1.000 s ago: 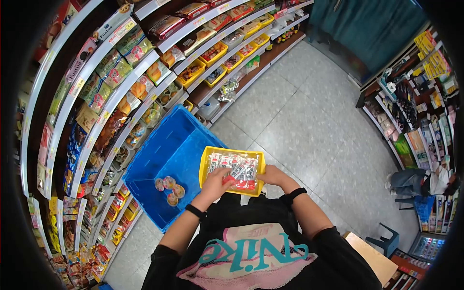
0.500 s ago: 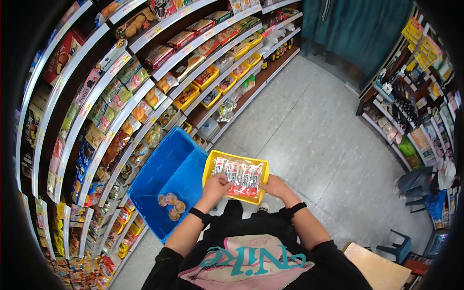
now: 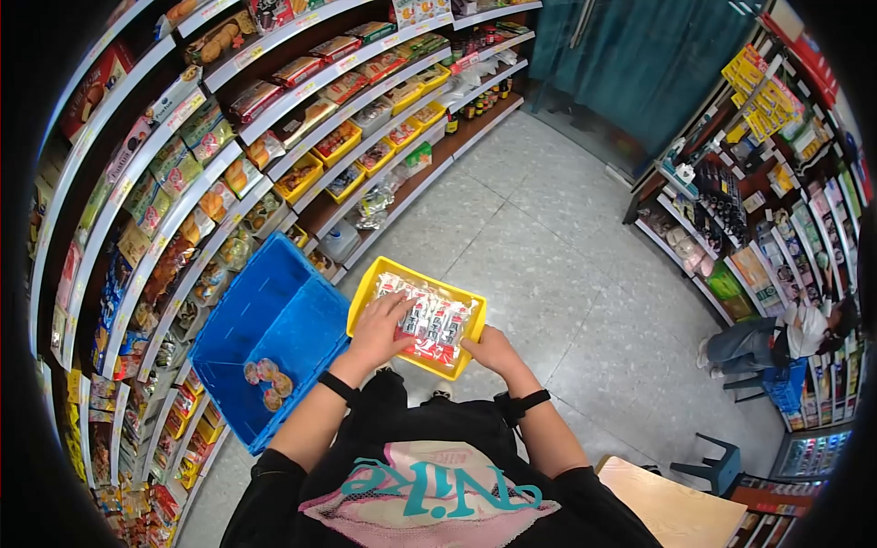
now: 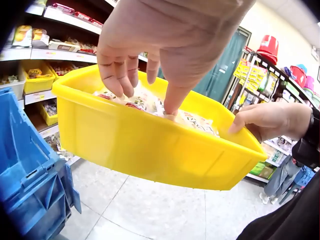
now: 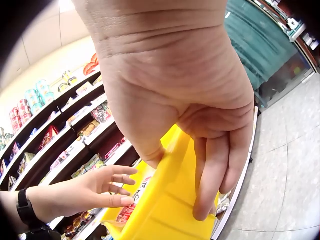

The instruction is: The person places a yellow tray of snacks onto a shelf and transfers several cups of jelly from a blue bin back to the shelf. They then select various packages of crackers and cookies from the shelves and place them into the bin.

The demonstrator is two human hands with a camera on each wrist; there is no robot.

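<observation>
A yellow basket (image 3: 418, 365) with white-and-red wrapped packets (image 3: 429, 320) lying in it is held in front of the body. My right hand (image 3: 493, 352) grips its right end, thumb inside and fingers outside, as the right wrist view shows (image 5: 175, 95). Over the packets at the basket's left part is my left hand (image 3: 376, 331); in the left wrist view (image 4: 160, 45) its fingers point down and touch the packets, holding none that I can make out. The blue crate (image 3: 301, 320) stands to the left, with several small round packs (image 3: 268, 379) in it.
Stocked shelves (image 3: 274, 173) curve along the left. Grey floor tiles (image 3: 548, 265) lie ahead. A person (image 3: 772, 342) is at the right by more shelves, near a dark stool (image 3: 713, 466). A wooden tabletop (image 3: 671, 502) is at the lower right.
The view has turned, and basket and crate appear further left. My left hand has moved to the basket's left part, its fingers spread flatter over the packets. My right hand keeps its grip.
</observation>
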